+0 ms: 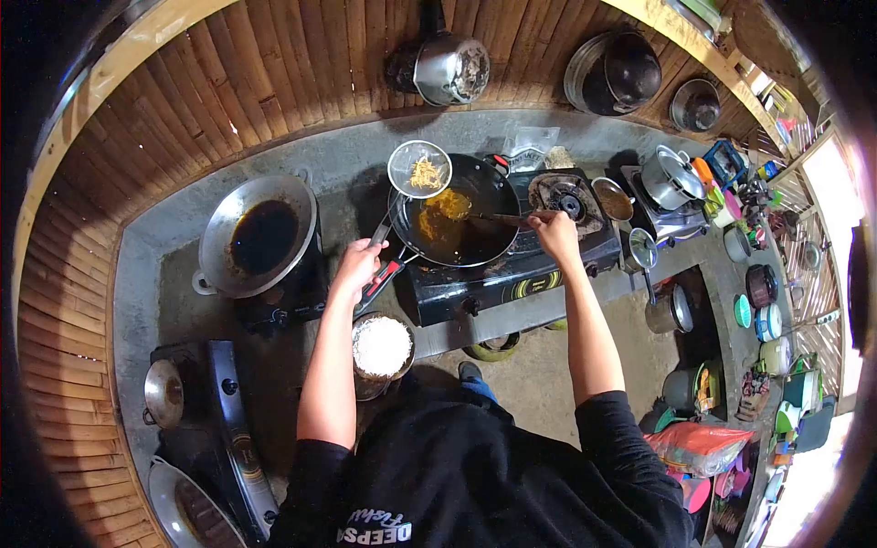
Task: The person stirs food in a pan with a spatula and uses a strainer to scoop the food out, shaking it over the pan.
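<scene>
My left hand (359, 266) is closed round the handle of a round mesh strainer (438, 153). Thin golden fried strips (425, 173) lie in the strainer, which is held over the rim of a black frying pan (494, 194). The pan's red and black handle (382, 281) is just beside that hand. With closed fingers, my right hand (555, 234) grips a long dark-handled cooking utensil (501, 218) that reaches into the pan. Yellow-orange food (449, 205) sits in brown oil at the utensil's far end, so its head is hard to make out.
The pan stands on a black gas stove (498, 292) with another burner (568, 203) at right. A large wok of dark liquid (263, 236) is to the left. A bowl of white food (382, 347) stands near my left forearm. A lidded pot (673, 178) is farther right.
</scene>
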### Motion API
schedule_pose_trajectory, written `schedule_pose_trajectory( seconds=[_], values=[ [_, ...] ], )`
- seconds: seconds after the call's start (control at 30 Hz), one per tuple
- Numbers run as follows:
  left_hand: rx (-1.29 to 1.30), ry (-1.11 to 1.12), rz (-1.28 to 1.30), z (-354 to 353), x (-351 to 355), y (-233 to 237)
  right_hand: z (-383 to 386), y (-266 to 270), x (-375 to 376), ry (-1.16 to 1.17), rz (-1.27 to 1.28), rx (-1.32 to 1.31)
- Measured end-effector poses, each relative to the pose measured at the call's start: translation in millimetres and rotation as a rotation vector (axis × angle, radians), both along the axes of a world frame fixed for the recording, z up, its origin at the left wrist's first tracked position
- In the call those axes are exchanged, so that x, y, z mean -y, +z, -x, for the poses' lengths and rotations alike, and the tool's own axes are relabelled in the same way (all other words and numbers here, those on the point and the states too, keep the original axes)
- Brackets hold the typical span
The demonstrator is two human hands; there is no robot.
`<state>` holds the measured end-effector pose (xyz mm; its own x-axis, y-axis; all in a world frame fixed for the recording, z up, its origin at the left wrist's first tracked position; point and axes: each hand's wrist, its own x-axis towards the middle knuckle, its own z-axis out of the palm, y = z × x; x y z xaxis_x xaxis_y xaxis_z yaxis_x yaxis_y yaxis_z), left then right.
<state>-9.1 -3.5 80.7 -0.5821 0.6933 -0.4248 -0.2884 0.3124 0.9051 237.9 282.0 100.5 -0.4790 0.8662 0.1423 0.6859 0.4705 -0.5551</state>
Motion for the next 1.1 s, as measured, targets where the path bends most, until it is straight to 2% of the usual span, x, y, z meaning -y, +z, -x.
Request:
schedule_pose_trajectory(
  seconds=[0.13,0.17,0.37,0.53,0.63,0.67,0.77,0.93,1.1],
  values=[
    [-0.041,0.001,0.010,0.5,1.6,2.6,11.2,-22.3,-4.1,-0.002,0.051,-0.102],
    [-0.037,0.006,0.005,1.5,2.7,2.6,13.1,-29.5,-2.9,0.032,-0.043,-0.146],
    [-0.009,0.042,-0.009,6.1,7.3,-8.2,15.1,-57.4,3.7,0.035,0.203,-0.393],
    [-0.032,0.035,-0.002,6.9,10.7,-9.4,9.7,-35.3,24.5,-0.021,0.348,-0.444],
    [-0.009,0.049,0.004,3.4,13.3,-3.4,-0.3,-33.8,13.7,-0.029,0.339,-0.426],
    [-0.016,0.044,0.007,3.2,14.2,-4.2,-3.3,-32.7,9.7,-0.015,0.222,-0.407],
    [-0.005,0.039,0.020,5.2,17.1,-5.9,-10.9,-2.4,8.3,-0.036,0.269,-0.423],
    [-0.007,-0.011,0.036,3.3,15.3,-5.1,-21.0,43.0,8.2,-0.012,0.165,-0.368],
    [0.021,-0.072,0.016,-3.0,1.5,-10.2,-28.0,66.4,42.2,0.205,-0.091,-0.297]
  ],
)
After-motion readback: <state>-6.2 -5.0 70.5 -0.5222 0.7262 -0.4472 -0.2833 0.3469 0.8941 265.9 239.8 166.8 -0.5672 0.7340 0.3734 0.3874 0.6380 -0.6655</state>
